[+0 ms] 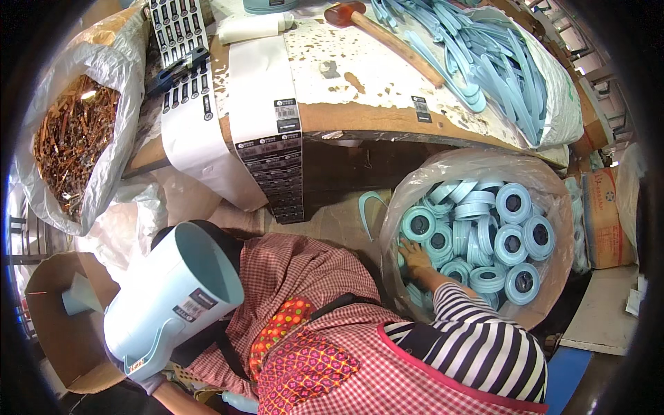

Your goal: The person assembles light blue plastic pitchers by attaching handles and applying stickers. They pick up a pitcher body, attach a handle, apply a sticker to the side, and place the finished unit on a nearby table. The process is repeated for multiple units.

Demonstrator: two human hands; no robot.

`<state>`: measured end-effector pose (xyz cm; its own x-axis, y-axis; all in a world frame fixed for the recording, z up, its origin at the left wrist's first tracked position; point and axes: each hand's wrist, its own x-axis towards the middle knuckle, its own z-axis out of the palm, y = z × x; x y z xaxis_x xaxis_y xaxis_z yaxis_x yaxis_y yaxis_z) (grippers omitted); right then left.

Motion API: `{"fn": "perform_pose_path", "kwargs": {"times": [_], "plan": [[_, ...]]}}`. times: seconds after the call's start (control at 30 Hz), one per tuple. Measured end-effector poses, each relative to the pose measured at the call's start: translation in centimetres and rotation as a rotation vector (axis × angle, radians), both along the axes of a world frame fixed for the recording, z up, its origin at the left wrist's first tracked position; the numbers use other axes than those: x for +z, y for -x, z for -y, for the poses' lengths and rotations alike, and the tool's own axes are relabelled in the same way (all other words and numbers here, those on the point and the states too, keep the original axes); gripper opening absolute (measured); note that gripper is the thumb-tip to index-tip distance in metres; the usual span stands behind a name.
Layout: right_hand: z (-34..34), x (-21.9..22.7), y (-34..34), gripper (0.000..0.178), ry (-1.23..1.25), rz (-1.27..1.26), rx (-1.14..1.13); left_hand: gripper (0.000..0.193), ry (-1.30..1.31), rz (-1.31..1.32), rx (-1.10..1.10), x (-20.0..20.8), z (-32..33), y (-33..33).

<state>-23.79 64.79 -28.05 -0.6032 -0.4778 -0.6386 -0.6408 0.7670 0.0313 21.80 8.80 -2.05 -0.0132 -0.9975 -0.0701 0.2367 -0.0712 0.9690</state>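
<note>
R hand (415,260) is down in the bag (477,158), at its near-left side, fingers partly spread & touching lt-blue lids (486,235); can't tell if it grips one. Lids sit in a heap right around & beyond it, mostly w/ dark centres.

L hand (150,382) is at the lower end of a lt-blue pail (162,294), mostly hidden; can't tell how far closed or its exact grip. Pail is tilted, mouth up & to the right, dark label near rim, well apart from R hand.

Cardboard box (66,349) just L of pail. Beyond: worn table (325,76), white paint chipped, w/ mallet (398,43), pile of blue strips (512,76) at R end, label sheets (266,90) hanging over the front edge. Far L: sack (131,90) of brown scraps. Far R: carton (603,218).
</note>
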Motion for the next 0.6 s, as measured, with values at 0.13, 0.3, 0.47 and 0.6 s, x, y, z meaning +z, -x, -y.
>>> {"fn": "perform_pose_path", "kwargs": {"times": [0.13,0.3,0.47,0.6], "plan": [[-1.3,4.8,4.9,0.065,-0.108,0.054,0.385,0.045,0.048,0.011,0.044,-1.4,-0.9,0.1],[11.4,24.6,8.7,0.039,0.011,0.327,-0.022,0.044,0.07,0.048,0.07,-2.5,-2.0,-0.5],[28.1,32.3,-2.1,0.063,1.319,0.515,-0.005,0.05,-0.279,-0.379,0.04,-3.6,-3.2,0.0],[35.9,29.9,-9.0,0.065,1.745,0.149,0.399,0.052,-0.203,-0.463,-0.09,-3.5,-5.3,-0.4]]}}
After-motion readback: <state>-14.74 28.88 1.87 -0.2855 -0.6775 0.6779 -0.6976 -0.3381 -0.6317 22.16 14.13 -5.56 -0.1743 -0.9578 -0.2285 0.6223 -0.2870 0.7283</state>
